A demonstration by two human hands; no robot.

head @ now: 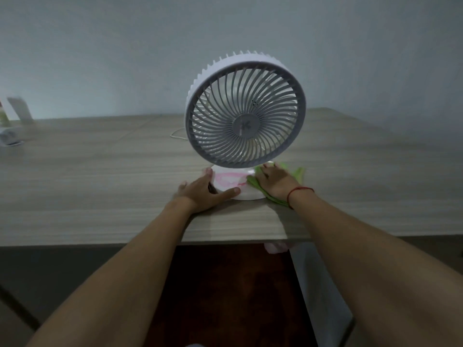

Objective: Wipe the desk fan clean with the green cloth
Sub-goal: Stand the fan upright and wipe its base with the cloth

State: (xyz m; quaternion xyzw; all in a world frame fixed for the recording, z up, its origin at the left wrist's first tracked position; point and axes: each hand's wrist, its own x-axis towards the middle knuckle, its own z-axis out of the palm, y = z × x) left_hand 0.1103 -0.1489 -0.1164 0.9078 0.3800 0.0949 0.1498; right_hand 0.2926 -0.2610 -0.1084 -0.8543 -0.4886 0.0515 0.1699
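Both forearms reaching in from the near edge toward the desk fan [244,113], which is sitting near the front edge of the wooden desk [100,184].

L hand [204,190]: lying flat on the desk, pressed against the fan base [248,194] on its left side. Fingers spread apart, not clamped; thumb stretching along the front rim of the base, other fingertips curling round its left edge.

R hand [273,180]: pressing down on the green cloth [297,172] at the right side of the base. Fingers slightly apart, lying flat on the cloth, tips touching the base's right rim. Can't tell whether any cloth is pinched underneath. Red string bracelet [299,192] sitting on that wrist.

Cloth: bunched btwn R hand and desk, touching the base's right edge, ends poking out right of and nearer than the hand.

Base: white, round, w/ a pink ring mark [229,180] showing on top btwn the two hands.

Fan head: grey spiral grille facing the camera, tilted back a bit, white ribbed housing behind it.

Behind the fan, to its left: thin white cable [176,134] lying on the desk. Far left of the fan, at the desk's back edge: blurred small items [13,121], can't ID.
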